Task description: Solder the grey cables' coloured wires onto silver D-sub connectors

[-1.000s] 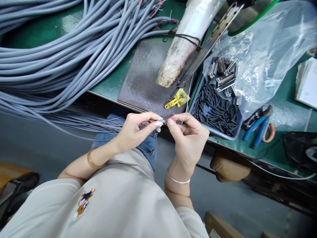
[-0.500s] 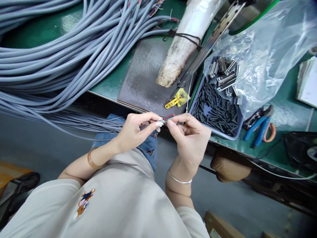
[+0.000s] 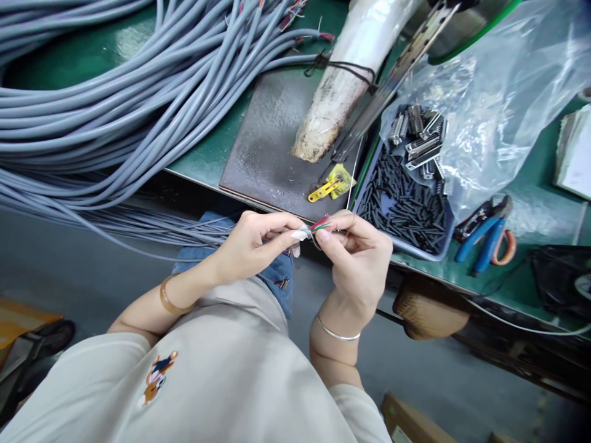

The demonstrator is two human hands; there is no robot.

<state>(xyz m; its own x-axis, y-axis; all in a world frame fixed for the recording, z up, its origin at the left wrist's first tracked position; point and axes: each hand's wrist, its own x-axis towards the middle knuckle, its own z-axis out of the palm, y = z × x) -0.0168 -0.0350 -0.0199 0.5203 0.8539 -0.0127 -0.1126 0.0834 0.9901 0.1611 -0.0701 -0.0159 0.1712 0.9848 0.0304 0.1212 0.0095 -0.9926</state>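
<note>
My left hand (image 3: 265, 242) pinches a grey cable end just off the bench's front edge; the fingers hide most of the cable. From that end stick out thin red and green wires (image 3: 319, 225). My right hand (image 3: 353, 249) grips these wires between thumb and forefinger, close to the left fingertips. Below the hands, a metal connector (image 3: 282, 283) rests on my blue-clad lap. Just beyond the hands, a yellow clip-like piece (image 3: 323, 189) lies on a dark plate (image 3: 268, 147).
Bundled grey cables (image 3: 115, 117) cover the left of the bench. A blue tray (image 3: 443, 246) holds black sleeves (image 3: 401, 209) and metal connectors (image 3: 422, 141). Blue-handled cutters (image 3: 489, 237) lie to its right. A white-wrapped, string-tied shaft (image 3: 339, 80) slants over the plate.
The right hand has shifted slightly at the wire ends, and the wires now look more spread, with green showing more clearly. The left hand has barely moved.
</note>
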